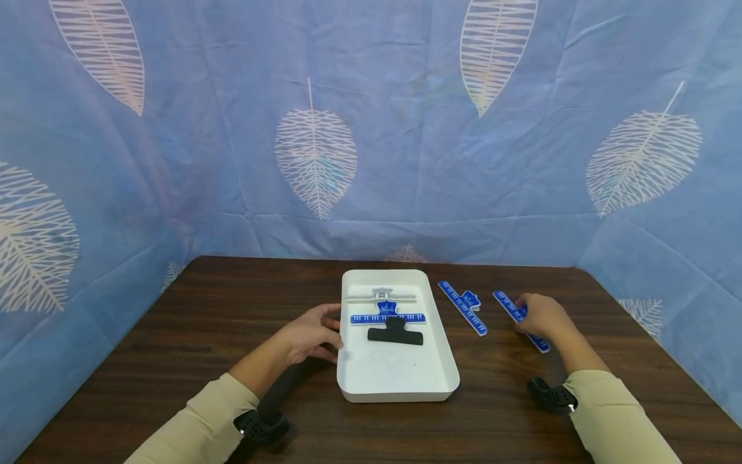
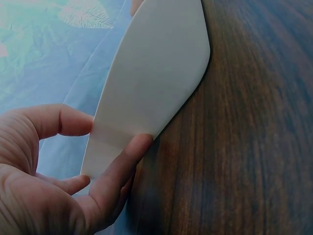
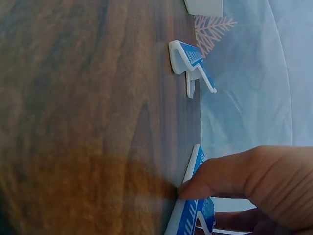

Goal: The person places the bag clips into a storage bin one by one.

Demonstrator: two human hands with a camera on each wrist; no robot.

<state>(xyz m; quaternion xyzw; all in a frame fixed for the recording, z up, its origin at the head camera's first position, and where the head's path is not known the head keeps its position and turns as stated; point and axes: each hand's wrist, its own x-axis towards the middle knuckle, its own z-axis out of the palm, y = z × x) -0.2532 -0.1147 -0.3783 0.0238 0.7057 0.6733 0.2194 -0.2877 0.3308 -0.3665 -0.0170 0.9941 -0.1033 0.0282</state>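
Note:
The fingers of my left hand (image 1: 310,336) touch the outer left wall of a white tray (image 1: 400,374); in the left wrist view they lie against the tray's side (image 2: 151,63) without curling round it. My right hand (image 1: 546,317) pinches a blue-and-white clip (image 1: 508,305) on the table, thumb on the near side of its long bar and fingers behind. Another blue-and-white clip (image 1: 464,308) lies between that hand and the tray. Inside the tray, from back to front, are a pale grey clip (image 1: 381,296), a blue-and-white clip (image 1: 387,314) and a black clip (image 1: 395,332).
Everything stands on a dark brown wooden table (image 1: 174,335). Behind it and at both sides hangs a blue cloth (image 1: 377,161) with white leaf prints. Each wrist wears a black band.

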